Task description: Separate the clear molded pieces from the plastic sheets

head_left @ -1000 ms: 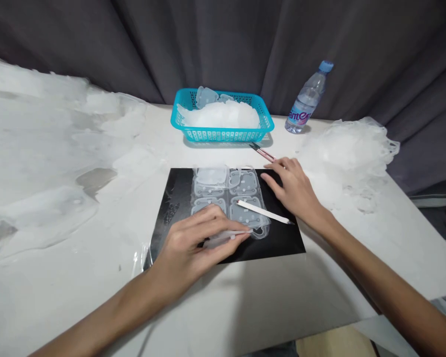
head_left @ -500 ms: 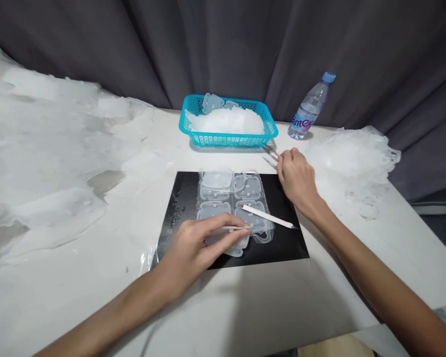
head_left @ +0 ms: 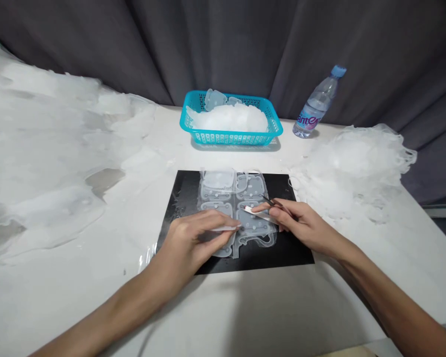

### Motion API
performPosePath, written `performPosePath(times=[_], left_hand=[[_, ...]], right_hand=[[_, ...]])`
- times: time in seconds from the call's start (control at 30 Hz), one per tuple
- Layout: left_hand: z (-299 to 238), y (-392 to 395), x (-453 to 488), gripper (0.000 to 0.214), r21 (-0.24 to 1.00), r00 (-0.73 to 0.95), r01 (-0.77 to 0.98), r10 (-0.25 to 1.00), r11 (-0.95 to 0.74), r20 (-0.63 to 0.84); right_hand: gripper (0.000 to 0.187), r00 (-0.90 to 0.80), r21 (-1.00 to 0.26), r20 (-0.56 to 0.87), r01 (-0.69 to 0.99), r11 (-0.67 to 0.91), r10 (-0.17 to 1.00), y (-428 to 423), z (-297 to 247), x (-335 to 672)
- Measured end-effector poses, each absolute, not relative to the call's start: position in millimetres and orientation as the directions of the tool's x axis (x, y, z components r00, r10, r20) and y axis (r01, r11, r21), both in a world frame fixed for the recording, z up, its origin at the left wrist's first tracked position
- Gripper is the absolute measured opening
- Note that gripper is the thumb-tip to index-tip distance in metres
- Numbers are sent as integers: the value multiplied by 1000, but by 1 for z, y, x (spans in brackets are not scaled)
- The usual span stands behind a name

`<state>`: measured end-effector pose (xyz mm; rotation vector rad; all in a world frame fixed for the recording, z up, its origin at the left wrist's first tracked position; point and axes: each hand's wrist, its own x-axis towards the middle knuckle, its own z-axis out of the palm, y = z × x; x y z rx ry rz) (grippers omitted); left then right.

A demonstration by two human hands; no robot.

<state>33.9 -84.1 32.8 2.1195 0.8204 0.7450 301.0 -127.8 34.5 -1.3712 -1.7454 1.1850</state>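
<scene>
A clear silicone sheet of moulded rectangular pieces [head_left: 233,198] lies on a black mat [head_left: 182,198] in front of me. My left hand [head_left: 193,238] rests on the sheet's near left part, fingers pinched on a thin translucent strip. My right hand [head_left: 301,223] sits at the sheet's right edge, closed on a pair of tweezers [head_left: 270,201] whose dark tips point left over the sheet. A white stick-like tool [head_left: 254,212] lies on the sheet just under my right fingers.
A turquoise basket [head_left: 232,136] heaped with clear pieces stands behind the mat. A water bottle [head_left: 317,104] stands at the back right. Piles of clear plastic scrap lie at the right [head_left: 353,163] and cover the table's left [head_left: 48,148]. Dark curtain behind.
My right hand took the tweezers from beside the basket and came back to the sheet's right edge. My left hand stayed on the sheet, shifting slightly.
</scene>
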Motion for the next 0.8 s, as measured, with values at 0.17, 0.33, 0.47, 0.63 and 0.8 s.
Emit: performPosePath(times=[0.17, 0.33, 0.47, 0.63, 0.8], left_hand=[[30, -82, 37, 10, 816, 625, 324, 756, -478, 195], [34, -86, 35, 7, 809, 621, 317, 753, -495, 218], [37, -86, 30, 14, 767, 671, 261, 682, -586, 293], [37, -85, 24, 20, 679, 708, 250, 609, -690, 359], [40, -88, 22, 25, 599, 734, 274, 566, -753, 375]], right_hand=[[40, -278, -919, -17, 383, 94, 960, -133, 30, 295], [41, -278, -904, 28, 404, 143, 960, -136, 25, 287], [33, -259, -936, 69, 317, 152, 963, -137, 26, 284], [26, -236, -921, 89, 350, 170, 968, -139, 31, 284], [28, -251, -882, 204, 373, 289, 946, -141, 28, 282]])
